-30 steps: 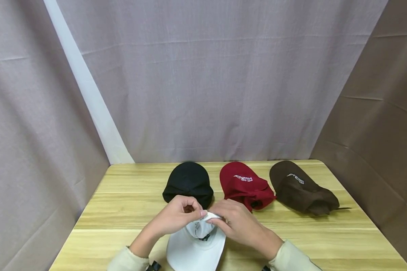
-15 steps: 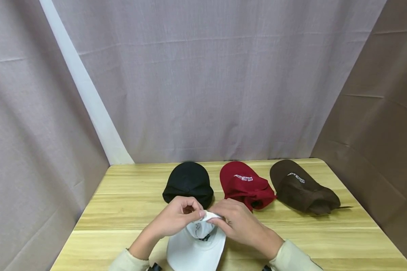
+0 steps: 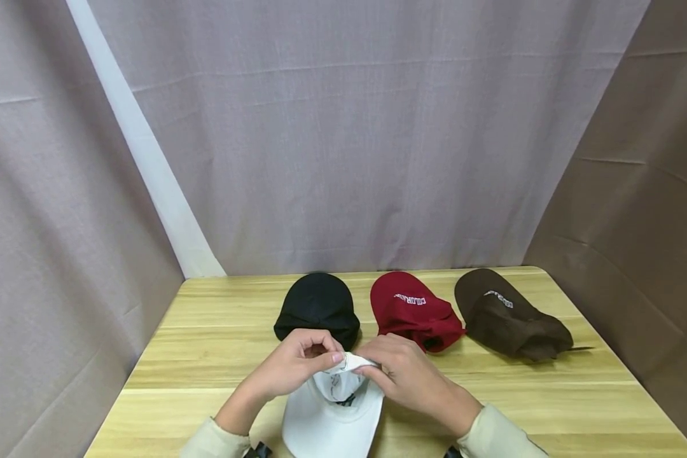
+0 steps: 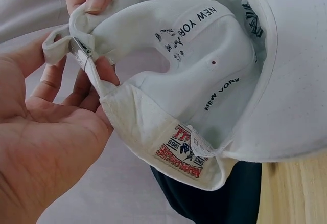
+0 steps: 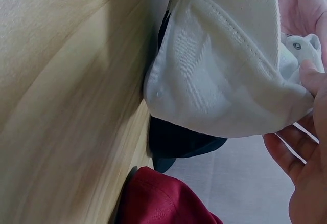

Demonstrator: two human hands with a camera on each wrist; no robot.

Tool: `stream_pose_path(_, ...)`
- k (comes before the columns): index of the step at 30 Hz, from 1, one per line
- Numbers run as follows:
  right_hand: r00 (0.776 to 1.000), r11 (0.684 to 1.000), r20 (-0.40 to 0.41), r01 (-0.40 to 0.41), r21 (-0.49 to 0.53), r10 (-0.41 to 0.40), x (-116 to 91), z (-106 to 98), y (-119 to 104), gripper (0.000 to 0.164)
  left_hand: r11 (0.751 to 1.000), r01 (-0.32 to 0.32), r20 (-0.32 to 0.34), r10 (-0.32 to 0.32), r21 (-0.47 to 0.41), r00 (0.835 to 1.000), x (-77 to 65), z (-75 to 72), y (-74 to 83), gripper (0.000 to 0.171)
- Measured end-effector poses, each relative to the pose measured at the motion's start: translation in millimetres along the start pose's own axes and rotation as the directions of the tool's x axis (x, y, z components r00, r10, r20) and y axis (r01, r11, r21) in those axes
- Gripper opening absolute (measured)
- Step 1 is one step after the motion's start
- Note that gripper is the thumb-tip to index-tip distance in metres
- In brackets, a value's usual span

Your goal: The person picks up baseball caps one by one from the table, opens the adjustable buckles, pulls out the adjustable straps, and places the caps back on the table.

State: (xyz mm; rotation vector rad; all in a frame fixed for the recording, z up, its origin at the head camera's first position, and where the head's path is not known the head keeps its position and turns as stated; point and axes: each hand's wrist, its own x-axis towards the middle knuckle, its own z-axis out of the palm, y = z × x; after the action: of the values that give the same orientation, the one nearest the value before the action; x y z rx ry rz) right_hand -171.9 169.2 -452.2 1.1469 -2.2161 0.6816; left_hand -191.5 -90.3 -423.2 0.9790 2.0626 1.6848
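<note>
A white baseball cap [image 3: 334,423] rests on the table with its brim toward me and its inside facing up. In the left wrist view, its lining carries "NEW YORK" print, and a metal buckle [image 4: 82,46] sits on the back strap [image 4: 57,47]. My left hand [image 3: 291,367] pinches the strap near that buckle between thumb and fingers. On the other side of the back opening, my right hand [image 3: 403,374] grips the cap's edge, thumb inside and fingers outside. The right wrist view shows the cap's outer crown [image 5: 219,86].
Behind my hands lies a black cap [image 3: 317,305]. To its right are a red cap [image 3: 415,312] and a dark brown cap [image 3: 506,318], near the back edge of the wooden table [image 3: 206,343]. Grey curtains [image 3: 366,159] hang behind and at the sides.
Both hands keep hold of the white cap. My left fingertips have shifted slightly left, and a bit more of the strap shows between the hands.
</note>
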Motion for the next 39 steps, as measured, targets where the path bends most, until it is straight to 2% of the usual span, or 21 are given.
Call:
stream_pose_path(13,0.999,0.999,0.022,-0.029,-0.02,0.03,0,0,0,0.011,0.998,-0.003,0.003,0.003,-0.058,1.0,-5.2,-3.6,-1.4,0.02)
stream_pose_path(19,1.0,0.999,0.0,0.005,-0.032,-0.005,3,2,0,0.008,0.997,-0.026,-0.012,0.025,-0.07,1.0,-5.4,-2.4,-4.9,0.021)
stream_pose_path(24,0.999,0.999,-0.019,0.025,-0.037,-0.026,3,2,0,0.011,0.998,-0.016,-0.03,0.014,-0.065,0.999,-4.9,-0.6,-5.5,0.021)
stream_pose_path(28,1.0,0.999,-0.021,0.019,-0.046,-0.02,3,1,1,0.011,1.0,0.002,-0.041,-0.002,-0.01,0.999,-0.9,2.4,-2.3,0.023)
stream_pose_path(32,1.0,0.999,-0.027,0.007,-0.044,-0.008,3,2,1,0.01,0.995,0.036,-0.058,-0.031,0.092,0.998,3.8,5.0,2.7,0.023)
stream_pose_path(36,0.999,0.999,-0.044,0.015,-0.043,-0.017,5,4,1,0.013,0.975,0.07,-0.082,-0.054,0.211,0.995,5.4,7.1,7.4,0.024)
stream_pose_path(39,0.998,0.997,-0.054,0.04,-0.061,-0.044,6,4,0,0.02,0.95,0.093,-0.103,-0.065,0.297,0.993,5.8,9.6,9.8,0.032)
